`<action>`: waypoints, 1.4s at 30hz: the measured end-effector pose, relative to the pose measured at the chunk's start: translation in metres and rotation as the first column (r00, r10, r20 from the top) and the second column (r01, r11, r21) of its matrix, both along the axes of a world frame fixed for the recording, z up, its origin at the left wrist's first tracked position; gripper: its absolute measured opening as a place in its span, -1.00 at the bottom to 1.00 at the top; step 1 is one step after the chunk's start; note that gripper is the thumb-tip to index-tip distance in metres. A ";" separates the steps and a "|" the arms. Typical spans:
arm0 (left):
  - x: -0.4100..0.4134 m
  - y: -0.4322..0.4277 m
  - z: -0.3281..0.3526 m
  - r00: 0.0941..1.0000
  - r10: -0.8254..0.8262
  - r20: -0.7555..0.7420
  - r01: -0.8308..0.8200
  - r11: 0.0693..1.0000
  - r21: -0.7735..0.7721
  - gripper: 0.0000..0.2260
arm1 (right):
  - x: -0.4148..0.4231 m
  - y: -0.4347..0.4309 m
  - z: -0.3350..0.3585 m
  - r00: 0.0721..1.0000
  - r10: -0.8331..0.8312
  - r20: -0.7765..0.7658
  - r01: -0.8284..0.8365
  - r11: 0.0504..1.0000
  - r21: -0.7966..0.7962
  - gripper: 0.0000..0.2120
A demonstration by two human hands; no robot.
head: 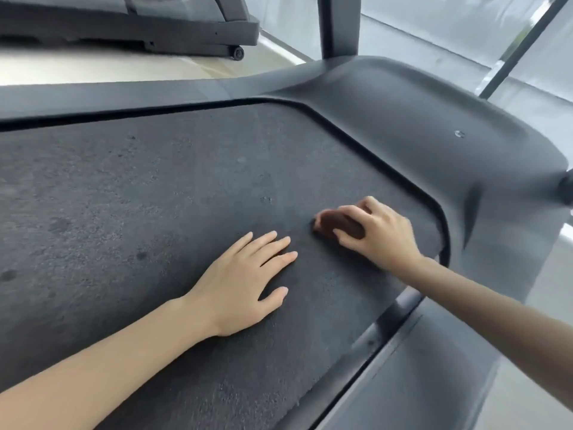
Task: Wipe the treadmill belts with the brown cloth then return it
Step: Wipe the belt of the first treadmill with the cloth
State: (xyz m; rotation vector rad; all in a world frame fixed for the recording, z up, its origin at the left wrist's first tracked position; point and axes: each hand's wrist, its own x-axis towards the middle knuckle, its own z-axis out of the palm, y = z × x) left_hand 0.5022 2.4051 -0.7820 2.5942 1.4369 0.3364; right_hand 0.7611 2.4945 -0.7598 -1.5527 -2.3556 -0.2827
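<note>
The dark, speckled treadmill belt (pixel 139 212) fills most of the head view. My right hand (pixel 378 234) presses a bunched brown cloth (pixel 335 225) onto the belt near its front right corner; the fingers curl over the cloth and hide most of it. My left hand (pixel 245 280) lies flat on the belt, palm down, fingers spread, a short way left of the cloth and not touching it.
The grey motor cover (pixel 434 125) curves around the belt's front end, with an upright post (pixel 338 26) rising from it. A side rail (pixel 403 330) runs along the belt's right edge. A second treadmill (pixel 130 23) stands on the pale floor at the upper left.
</note>
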 end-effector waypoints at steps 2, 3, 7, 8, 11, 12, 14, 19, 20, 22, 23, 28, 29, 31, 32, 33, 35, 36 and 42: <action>-0.020 -0.029 -0.001 1.000 -0.007 -0.023 0.007 1.000 -0.026 -0.47 | 0.026 0.000 0.006 0.994 -0.108 0.020 0.109 0.993 -0.039 -0.66; -0.030 -0.044 0.000 0.999 -0.001 -0.036 0.000 1.000 -0.026 -0.48 | 0.032 0.007 0.008 0.977 -0.215 0.008 0.215 0.975 -0.060 -0.65; -0.055 -0.086 0.009 0.997 0.051 -0.064 -0.053 0.998 -0.029 -0.54 | 0.003 0.029 0.011 0.864 -0.503 -0.004 0.501 0.862 -0.071 -0.61; -0.058 -0.094 0.010 0.996 0.070 -0.060 -0.072 0.997 -0.038 -0.54 | -0.011 0.026 0.010 0.868 -0.496 0.000 0.495 0.866 -0.064 -0.61; -0.068 -0.116 0.008 0.993 0.109 -0.054 -0.111 0.993 -0.039 -0.55 | -0.056 -0.004 0.008 0.931 -0.365 0.010 0.365 0.930 -0.036 -0.62; -0.072 -0.124 0.007 0.991 0.117 -0.064 -0.119 0.992 -0.037 -0.56 | -0.071 -0.017 0.007 0.951 -0.309 0.018 0.309 0.951 -0.026 -0.63; -0.082 -0.142 0.007 0.987 0.138 -0.080 -0.142 0.989 -0.039 -0.56 | -0.103 -0.046 0.005 0.980 -0.200 0.021 0.200 0.980 -0.011 -0.64; -0.107 -0.179 0.011 0.979 0.158 -0.126 -0.165 0.985 -0.043 -0.57 | -0.166 -0.106 0.005 0.999 0.014 0.052 -0.015 1.000 0.011 -0.70; -0.113 -0.187 0.012 0.976 0.168 -0.137 -0.175 0.983 -0.047 -0.57 | -0.177 -0.116 0.005 0.998 0.050 0.047 -0.050 0.999 0.006 -0.72; -0.122 -0.203 0.014 0.966 0.200 -0.162 -0.210 0.977 -0.043 -0.57 | -0.196 -0.132 0.006 0.993 0.108 0.046 -0.107 0.994 -0.019 -0.74; -0.127 -0.212 0.014 0.961 0.220 -0.167 -0.230 0.972 -0.042 -0.57 | -0.206 -0.139 0.006 0.989 0.138 0.049 -0.137 0.990 -0.032 -0.75; -0.154 -0.260 0.014 0.924 0.356 -0.137 -0.367 0.928 -0.063 -0.57 | -0.261 -0.178 0.012 0.926 0.377 0.032 -0.375 0.925 -0.054 -0.76; -0.160 -0.270 0.014 0.909 0.395 -0.132 -0.407 0.911 -0.070 -0.57 | -0.276 -0.190 0.012 0.898 0.440 0.019 -0.438 0.897 -0.058 -0.76; -0.169 -0.289 0.015 0.872 0.476 -0.118 -0.486 0.870 -0.086 -0.57 | -0.303 -0.211 0.012 0.835 0.550 0.004 -0.549 0.833 -0.070 -0.76; -0.173 -0.298 0.015 0.850 0.515 -0.111 -0.525 0.846 -0.091 -0.57 | -0.313 -0.220 0.012 0.808 0.590 0.007 -0.587 0.805 -0.078 -0.76; -0.177 -0.307 0.015 0.827 0.552 -0.105 -0.561 0.822 -0.094 -0.57 | -0.319 -0.225 0.013 0.788 0.616 0.005 -0.613 0.785 -0.086 -0.75; -0.185 -0.325 0.015 0.787 0.609 -0.104 -0.617 0.780 -0.102 -0.58 | -0.317 -0.224 0.015 0.772 0.634 -0.044 -0.634 0.761 -0.136 -0.74; -0.189 -0.335 0.016 0.766 0.635 -0.104 -0.643 0.758 -0.107 -0.58 | -0.311 -0.219 0.018 0.779 0.623 -0.071 -0.625 0.763 -0.166 -0.74; -0.215 -0.391 0.016 0.624 0.775 -0.098 -0.781 0.614 -0.116 -0.59 | -0.236 -0.153 0.028 0.933 0.355 -0.066 -0.360 0.902 -0.237 -0.68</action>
